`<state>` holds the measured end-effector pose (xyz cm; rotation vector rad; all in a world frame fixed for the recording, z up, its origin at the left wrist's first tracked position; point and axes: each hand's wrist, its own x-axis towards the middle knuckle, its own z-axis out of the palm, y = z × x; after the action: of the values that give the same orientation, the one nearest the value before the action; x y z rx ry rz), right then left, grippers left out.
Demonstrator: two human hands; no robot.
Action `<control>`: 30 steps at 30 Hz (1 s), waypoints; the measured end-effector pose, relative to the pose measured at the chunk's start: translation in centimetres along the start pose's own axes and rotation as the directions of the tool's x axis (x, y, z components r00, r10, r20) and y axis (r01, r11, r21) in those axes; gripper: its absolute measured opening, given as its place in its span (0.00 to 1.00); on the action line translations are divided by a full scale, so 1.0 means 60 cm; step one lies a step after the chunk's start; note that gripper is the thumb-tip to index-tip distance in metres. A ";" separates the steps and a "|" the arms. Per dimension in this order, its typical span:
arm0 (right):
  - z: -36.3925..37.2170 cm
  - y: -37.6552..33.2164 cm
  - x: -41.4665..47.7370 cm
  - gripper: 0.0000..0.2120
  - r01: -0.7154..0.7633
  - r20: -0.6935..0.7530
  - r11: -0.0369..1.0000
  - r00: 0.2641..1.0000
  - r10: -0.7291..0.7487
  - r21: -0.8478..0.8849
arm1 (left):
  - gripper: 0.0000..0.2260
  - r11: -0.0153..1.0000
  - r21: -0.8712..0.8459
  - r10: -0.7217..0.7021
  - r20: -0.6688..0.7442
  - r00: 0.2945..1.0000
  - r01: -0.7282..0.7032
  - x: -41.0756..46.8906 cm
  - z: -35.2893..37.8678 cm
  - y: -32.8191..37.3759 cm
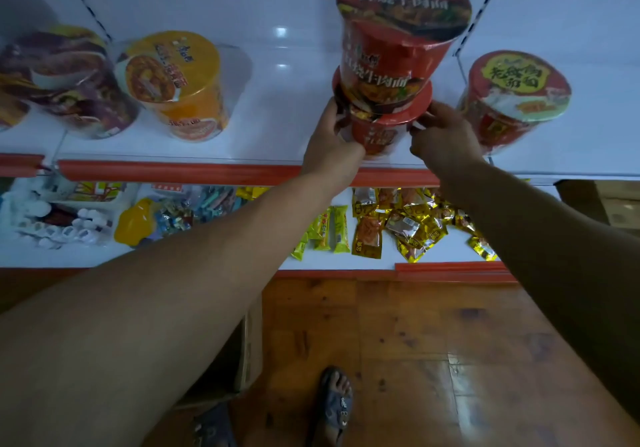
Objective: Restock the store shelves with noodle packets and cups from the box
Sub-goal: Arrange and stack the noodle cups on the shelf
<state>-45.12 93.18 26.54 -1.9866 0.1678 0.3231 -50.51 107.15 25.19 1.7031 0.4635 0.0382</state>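
So we're stacking two red noodle cups here, and everything else sits around that stack. Our left hand (pixel 329 145) wraps round the left side of the bottom cup (pixel 381 131) with the fingers curled onto it. Our right hand (pixel 443 138) pinches its right side just under the rim. Both hands are closed on the bottom cup and neither one touches the top cup (pixel 394 41), which just rides on the lid below. We'd guess that's why the grip is low and two-sided: steady the base and the tall stack doesn't tip.

The stack is at the front edge of the white shelf (pixel 270 128). We can't really tell whether its base is down yet or a hair above it.

Left of the stack there's a gap, then an orange cup (pixel 176 83), and further left a purple cup (pixel 69 79). Just right of the stack stands a cup with the yellow-green lid (pixel 512 96). Looks like each flavour gets its own spot, so the reds go in between.

Below the stack, loose snack packets (pixel 391 225) lie on the next shelf down. The box (pixel 247 353) is on the floor well below and left, mostly hidden by our left arm.
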 end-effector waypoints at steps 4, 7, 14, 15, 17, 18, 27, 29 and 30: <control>0.027 -0.013 0.007 0.30 0.027 0.020 1.000 0.999 -0.027 0.008 | 0.33 0.999 -0.035 0.009 -0.048 0.999 -0.011 0.010 -0.028 -0.003; 0.063 -0.020 0.011 0.32 0.026 0.068 0.996 0.997 -0.031 0.084 | 0.32 0.999 -0.038 0.010 -0.055 0.998 -0.012 0.022 -0.070 -0.007; 0.145 -0.036 0.012 0.28 0.057 0.118 0.992 0.991 -0.071 0.117 | 0.31 1.000 -0.013 0.020 -0.114 0.993 -0.021 0.058 -0.168 -0.025; 0.151 -0.036 0.014 0.28 0.067 0.104 0.993 0.992 -0.076 0.092 | 0.32 1.000 -0.022 0.008 -0.113 0.994 -0.010 0.058 -0.176 -0.028; 0.161 -0.036 0.023 0.29 0.070 0.084 0.995 0.994 -0.075 0.064 | 0.33 0.999 -0.037 -0.029 -0.122 0.992 0.025 0.054 -0.183 -0.040; 0.164 -0.038 0.028 0.29 0.070 0.079 0.996 0.994 -0.073 0.048 | 0.33 0.999 -0.034 -0.021 -0.118 0.993 0.017 0.052 -0.184 -0.048; 0.185 -0.045 0.012 0.39 0.000 0.171 0.987 0.985 -0.028 0.161 | 0.30 0.995 -0.057 0.083 -0.033 0.996 -0.085 0.058 -0.188 -0.065; 0.184 -0.035 -0.002 0.40 -0.018 0.202 0.979 0.979 -0.025 0.204 | 0.29 0.994 -0.053 0.092 -0.034 0.995 -0.093 0.061 -0.190 -0.068; 0.183 -0.031 -0.008 0.40 -0.022 0.214 0.977 0.977 -0.024 0.210 | 0.29 0.994 -0.048 0.094 -0.032 0.995 -0.096 0.062 -0.190 -0.069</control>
<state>-46.72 103.90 23.94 -1.7277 0.0594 0.4968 -51.48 119.54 22.56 1.6772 0.4001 0.1431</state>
